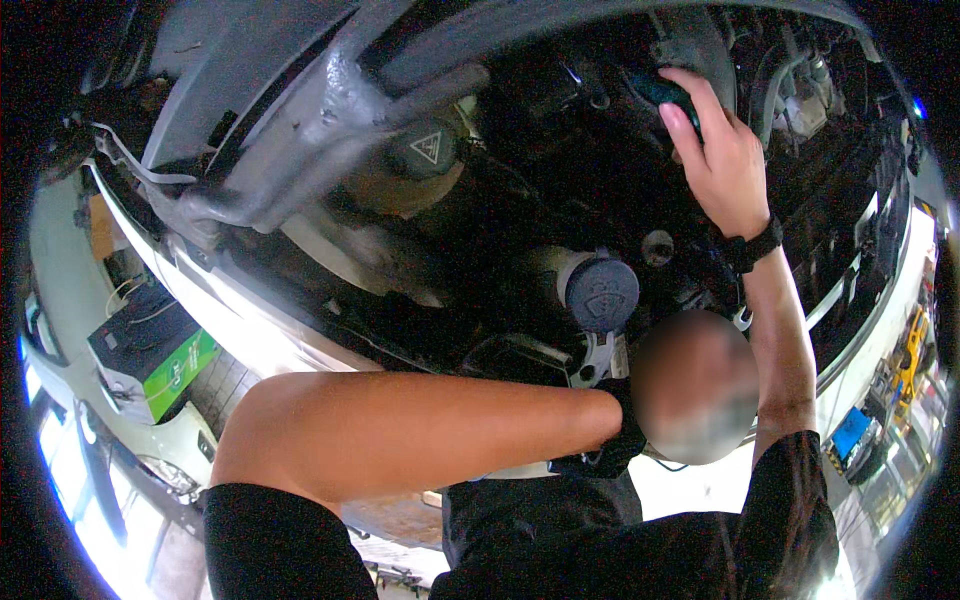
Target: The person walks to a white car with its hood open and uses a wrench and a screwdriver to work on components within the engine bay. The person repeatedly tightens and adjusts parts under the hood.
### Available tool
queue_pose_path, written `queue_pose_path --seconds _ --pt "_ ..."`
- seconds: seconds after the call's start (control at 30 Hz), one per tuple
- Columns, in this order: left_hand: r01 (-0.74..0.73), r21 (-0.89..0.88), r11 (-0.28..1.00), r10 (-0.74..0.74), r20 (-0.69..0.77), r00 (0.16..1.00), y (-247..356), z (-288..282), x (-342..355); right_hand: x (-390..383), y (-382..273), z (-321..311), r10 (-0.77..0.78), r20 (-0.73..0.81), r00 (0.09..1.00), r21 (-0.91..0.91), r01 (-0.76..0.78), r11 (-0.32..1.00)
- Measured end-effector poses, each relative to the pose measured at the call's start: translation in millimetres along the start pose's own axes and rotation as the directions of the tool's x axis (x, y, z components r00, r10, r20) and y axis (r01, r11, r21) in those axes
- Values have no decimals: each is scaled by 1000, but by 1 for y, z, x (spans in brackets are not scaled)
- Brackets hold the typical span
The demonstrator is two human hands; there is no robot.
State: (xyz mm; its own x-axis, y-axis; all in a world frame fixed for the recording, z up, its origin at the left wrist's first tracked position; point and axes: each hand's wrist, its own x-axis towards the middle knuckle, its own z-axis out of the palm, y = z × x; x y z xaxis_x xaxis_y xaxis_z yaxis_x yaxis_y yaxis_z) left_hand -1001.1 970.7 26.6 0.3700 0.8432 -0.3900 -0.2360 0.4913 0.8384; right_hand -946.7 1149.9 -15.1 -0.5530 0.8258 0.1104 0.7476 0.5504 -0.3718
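My right hand (728,160), with a black wristband (752,248), reaches deep into a car's engine bay at the upper right. Its thumb and fingers curve round a dark, greenish-black rounded object (660,90) whose kind I cannot make out. My left forearm (430,420) crosses the lower middle and ends at a black band or cuff (625,430). Beyond that a blurred patch (697,387) hides what is there, so my left hand's fingers do not show. Close to the cuff is a blue-black washer fluid cap (602,293) on its filler neck.
A dark cap with a warning triangle (428,148) tops a reservoir at upper left. A thick grey metal arm (300,140) spans that corner. The white fender edge (250,310) runs along the left. A black and green box (155,360) is outside the car.
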Motion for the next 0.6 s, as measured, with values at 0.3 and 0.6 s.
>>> queue_pose_path --seconds 0.3,0.6 --pt "-5 16 1000 4 12 1000 -4 3 0 3 4 0 -38 -44 998 28 39 999" --pt "-1 -32 999 1 23 1000 -14 7 -3 1 3 -2 21 37 999 42 -23 999"
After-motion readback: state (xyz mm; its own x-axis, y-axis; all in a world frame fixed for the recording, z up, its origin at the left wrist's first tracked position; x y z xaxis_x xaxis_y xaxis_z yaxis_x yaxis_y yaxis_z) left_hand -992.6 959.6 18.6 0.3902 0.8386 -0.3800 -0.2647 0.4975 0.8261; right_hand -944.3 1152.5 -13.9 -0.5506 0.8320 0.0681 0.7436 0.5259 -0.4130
